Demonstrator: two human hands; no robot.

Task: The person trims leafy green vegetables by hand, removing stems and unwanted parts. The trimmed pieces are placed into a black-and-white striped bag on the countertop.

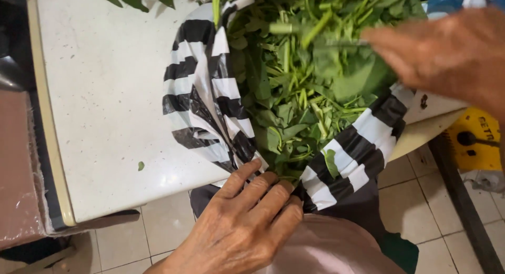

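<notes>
While left hand (243, 221) grips striped bag (210, 105), right hand (447, 53) pinching greens (294, 95), yellow box (476, 140) beyond.

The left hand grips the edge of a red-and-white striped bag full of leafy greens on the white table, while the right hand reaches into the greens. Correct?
Not quite: the bag is black-and-white striped, not red-and-white. The head view shows it. The rest holds: the left hand grips its edge, the greens fill it on the white table, and the right hand reaches in.
</notes>
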